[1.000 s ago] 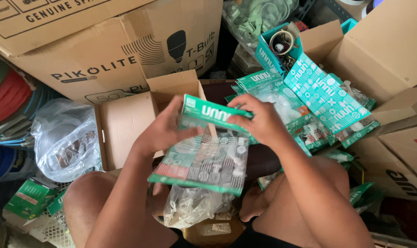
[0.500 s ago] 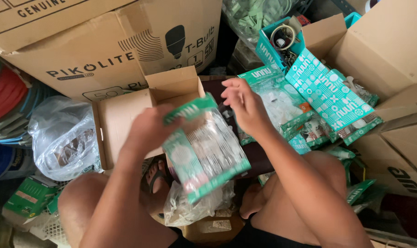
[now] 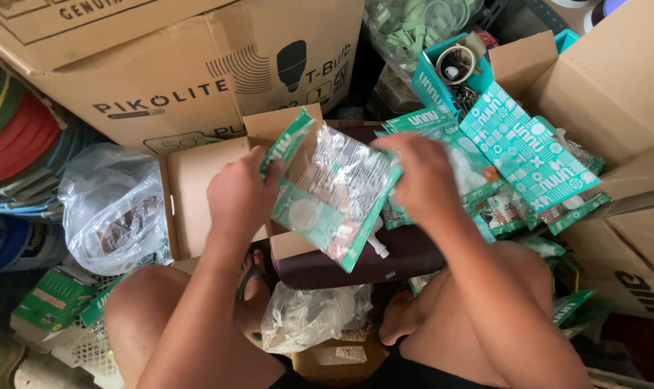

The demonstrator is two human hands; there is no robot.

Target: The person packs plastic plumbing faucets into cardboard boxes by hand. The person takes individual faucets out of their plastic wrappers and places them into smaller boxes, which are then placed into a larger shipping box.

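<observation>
- Since half a second ago the green-and-clear packet (image 3: pixel 327 194) has come up and swung round: it was tilted low over the lap, and it is now held higher, slanting from upper left to lower right across the small open carton (image 3: pixel 197 187).
- Also changed: the right hand (image 3: pixel 422 176), which was then apart from the packet and over the pile to the right, has come back to the packet's right edge.
- Left hand (image 3: pixel 239 196) grips the packet's upper left corner, thumb on the face and fingers curled behind it.
- Right hand closes on the packet's right side; its fingertips are hidden behind the packet, so the exact hold is hard to read.
- Through the packet's clear front show small white parts, too blurred to name.
- Just right of the hands lies a heap of matching green packets (image 3: pixel 528 155), some spilling over the edge of a brown carton (image 3: pixel 615 79) at far right.
- Beyond the hands stands a large cardboard box with a bulb drawing (image 3: pixel 197 65).
- At left sits a crumpled clear plastic bag (image 3: pixel 114 209), with coils of coloured wire (image 3: pixel 17 137) farther left.
- Near the person, between the bare knees, lies another clear bag of white parts (image 3: pixel 309 317).
- Below the packet a dark maroon cushion-like surface (image 3: pixel 384 263) shows.
</observation>
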